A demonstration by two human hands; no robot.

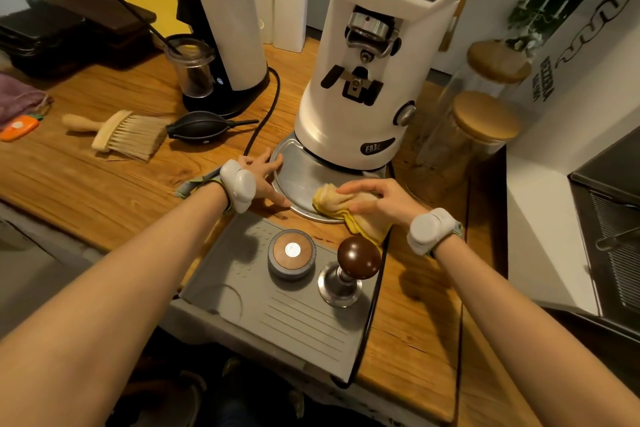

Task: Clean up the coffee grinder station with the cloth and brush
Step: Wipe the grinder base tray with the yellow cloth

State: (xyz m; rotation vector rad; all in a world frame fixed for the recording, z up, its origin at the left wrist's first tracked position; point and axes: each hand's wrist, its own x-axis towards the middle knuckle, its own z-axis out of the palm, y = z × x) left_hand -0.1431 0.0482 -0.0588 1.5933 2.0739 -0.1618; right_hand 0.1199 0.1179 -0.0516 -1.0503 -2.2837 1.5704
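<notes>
A white coffee grinder [349, 107] stands on the wooden counter with a round metal tray [298, 177] at its base. My right hand [381, 198] presses a bunched yellow cloth [332, 201] onto the tray's front right part. My left hand [263, 177] rests with spread fingers against the tray's left rim. A wooden brush [121, 132] with pale bristles lies on the counter to the left, untouched.
A black air blower [201, 126] lies next to the brush. Behind it stands a second, black-and-white grinder [225, 28] with a clear cup [192, 66]. A grey tamping mat [287, 308] holds a distributor [292, 253] and a tamper [349, 267]. Glass jars [481, 128] stand at right.
</notes>
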